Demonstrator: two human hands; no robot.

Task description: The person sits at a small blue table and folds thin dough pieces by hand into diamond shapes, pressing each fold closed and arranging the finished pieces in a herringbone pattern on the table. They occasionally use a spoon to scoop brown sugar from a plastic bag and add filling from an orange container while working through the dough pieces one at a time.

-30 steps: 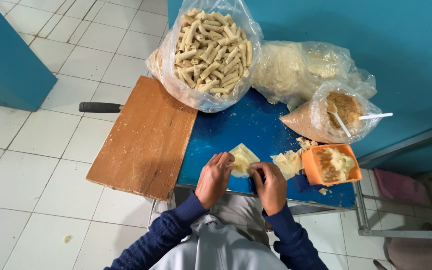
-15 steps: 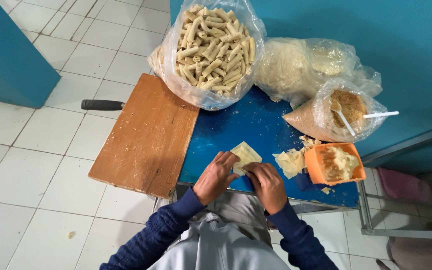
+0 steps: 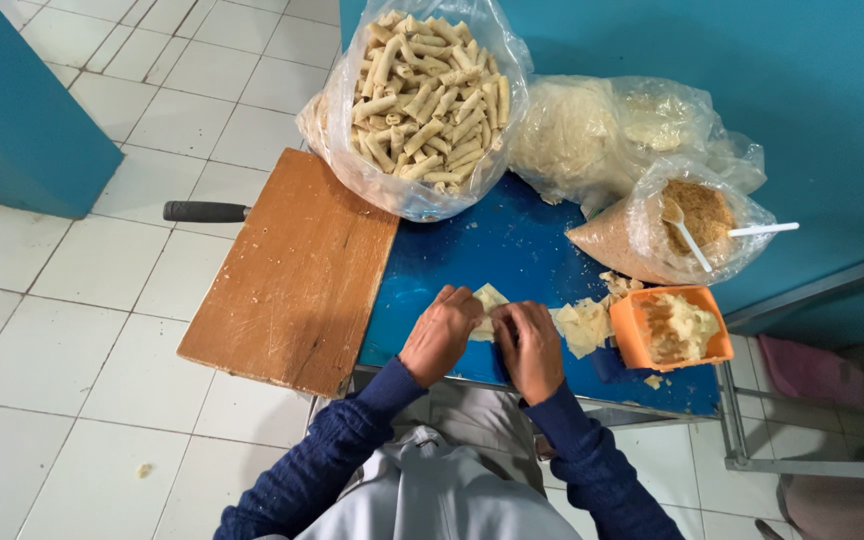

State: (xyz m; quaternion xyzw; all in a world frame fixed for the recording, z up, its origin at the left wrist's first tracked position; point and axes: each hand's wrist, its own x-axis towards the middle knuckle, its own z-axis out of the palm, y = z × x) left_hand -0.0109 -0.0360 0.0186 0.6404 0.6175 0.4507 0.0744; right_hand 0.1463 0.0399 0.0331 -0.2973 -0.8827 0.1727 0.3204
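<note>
pale wrapper [image 3: 489, 300] pinched between left hand [image 3: 439, 335] and right hand [image 3: 529, 345].

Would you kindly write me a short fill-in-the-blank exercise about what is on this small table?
1. Both hands, left hand and right hand, press on a pale wrapper lying on the ____ table.
2. The orange tub sits to the person's ____ of the hands.
3. The clear bag of rolls partly rests on the ____ board.
4. A white ____ sticks out of the bag of crumbs.

Missing words: blue; right; wooden; spoon
</note>
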